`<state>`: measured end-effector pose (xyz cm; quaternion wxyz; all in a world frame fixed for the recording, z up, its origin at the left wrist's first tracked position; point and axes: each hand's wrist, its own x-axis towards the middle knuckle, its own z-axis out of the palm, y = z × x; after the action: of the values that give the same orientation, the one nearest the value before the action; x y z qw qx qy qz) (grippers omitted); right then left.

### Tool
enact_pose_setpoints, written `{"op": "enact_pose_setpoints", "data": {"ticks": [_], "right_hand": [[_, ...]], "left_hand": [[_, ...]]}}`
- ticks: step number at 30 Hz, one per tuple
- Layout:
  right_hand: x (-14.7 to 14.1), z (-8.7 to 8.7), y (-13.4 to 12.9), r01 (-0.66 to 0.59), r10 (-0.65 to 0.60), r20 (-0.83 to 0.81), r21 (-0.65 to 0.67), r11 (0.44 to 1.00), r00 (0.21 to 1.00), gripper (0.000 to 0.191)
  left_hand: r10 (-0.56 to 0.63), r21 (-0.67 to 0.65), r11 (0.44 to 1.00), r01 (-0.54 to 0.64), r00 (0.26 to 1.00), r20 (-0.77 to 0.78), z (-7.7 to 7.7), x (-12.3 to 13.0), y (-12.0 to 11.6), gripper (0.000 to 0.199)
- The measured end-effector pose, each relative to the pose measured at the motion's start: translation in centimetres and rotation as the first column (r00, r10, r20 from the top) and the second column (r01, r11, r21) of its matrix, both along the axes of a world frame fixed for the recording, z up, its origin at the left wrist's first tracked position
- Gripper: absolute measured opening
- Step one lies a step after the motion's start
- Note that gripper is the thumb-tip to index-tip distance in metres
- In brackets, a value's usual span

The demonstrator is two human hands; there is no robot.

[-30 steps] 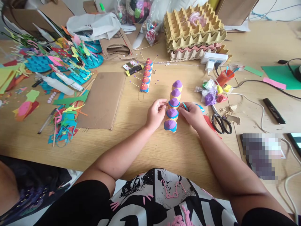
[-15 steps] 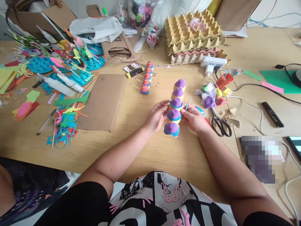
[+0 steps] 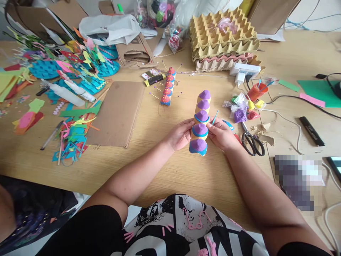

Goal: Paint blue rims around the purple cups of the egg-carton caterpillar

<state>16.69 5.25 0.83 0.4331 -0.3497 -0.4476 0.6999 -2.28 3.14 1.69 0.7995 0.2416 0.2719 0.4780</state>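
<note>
Between my hands is an egg-carton strip (image 3: pixel 199 131), a row of several bumps with purple tops and yellow sides. Blue bands edge the three nearest bumps. My left hand (image 3: pixel 181 135) grips its left side near the middle, fingers partly hidden beneath. On the right side, my right hand (image 3: pixel 220 134) pinches the strip, and a thin blue clay tool (image 3: pixel 215 117) sticks up from the same hand. Beyond, on the table, stands a finished-looking red and blue caterpillar (image 3: pixel 168 87) with small faces and purple-tipped sticks.
Scissors (image 3: pixel 252 142), bagged clay (image 3: pixel 240 113) and an orange cup (image 3: pixel 257 91) lie to the right. A cardboard sheet (image 3: pixel 117 113), paper scraps (image 3: pixel 77 131) and glue bottles (image 3: pixel 65 93) lie left. Egg trays (image 3: pixel 223 39) are stacked behind. Another person's leg (image 3: pixel 6 213) shows lower left.
The view has shifted slightly, so most table items appear a little farther right. Both hands keep their hold on the strip, which is nearly unmoved.
</note>
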Motion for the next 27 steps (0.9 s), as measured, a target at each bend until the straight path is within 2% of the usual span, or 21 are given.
{"op": "enact_pose_setpoints", "data": {"ticks": [3,5,7,9,11,12,14,18,21,27], "right_hand": [[0.3,-0.5,0.3,0.031,-0.034,0.075,0.045,0.999,0.997,0.043],[0.5,-0.9,0.6,0.119,-0.137,0.131,0.139,0.983,0.982,0.041],[0.7,-1.2,0.9,0.269,-0.318,0.150,0.275,0.923,0.936,0.044],[0.9,-1.2,1.1,0.403,-0.490,0.141,0.401,0.823,0.860,0.046],[1.0,-0.9,1.1,0.467,-0.567,0.118,0.445,0.764,0.815,0.046],[1.0,-0.8,1.1,0.476,-0.565,0.102,0.430,0.767,0.819,0.046],[0.8,-0.4,0.9,0.456,-0.505,0.053,0.355,0.816,0.862,0.046],[0.3,-0.1,0.5,0.350,-0.371,0.018,0.291,0.890,0.928,0.044],[0.1,-0.2,0.3,0.306,-0.327,0.031,0.284,0.909,0.944,0.043],[0.4,-0.7,0.4,0.252,-0.278,0.051,0.286,0.924,0.959,0.037]], "left_hand": [[0.032,-0.032,0.999,-0.032,0.999,0.006,-0.4,0.1,0.1,0.015],[0.053,-0.048,0.997,-0.053,0.998,0.019,-0.5,0.1,0.1,0.018],[0.071,-0.066,0.995,-0.069,0.997,0.027,-0.6,0.2,0.1,0.018],[0.085,-0.084,0.993,-0.083,0.996,0.018,-0.5,0.2,0.1,0.016],[0.094,-0.102,0.990,-0.093,0.996,0.006,-0.5,0.2,0.0,0.016],[0.099,-0.108,0.989,-0.098,0.995,0.002,-0.4,0.2,0.0,0.017],[0.105,-0.110,0.988,-0.105,0.994,-0.004,-0.4,0.1,0.0,0.020],[0.085,-0.079,0.993,-0.083,0.996,0.014,-0.6,-0.1,0.0,0.022],[0.076,-0.071,0.995,-0.074,0.997,0.026,-0.6,-0.2,0.0,0.019],[0.062,-0.155,0.986,-0.060,0.998,0.010,0.2,-0.4,0.0,0.026]]}}
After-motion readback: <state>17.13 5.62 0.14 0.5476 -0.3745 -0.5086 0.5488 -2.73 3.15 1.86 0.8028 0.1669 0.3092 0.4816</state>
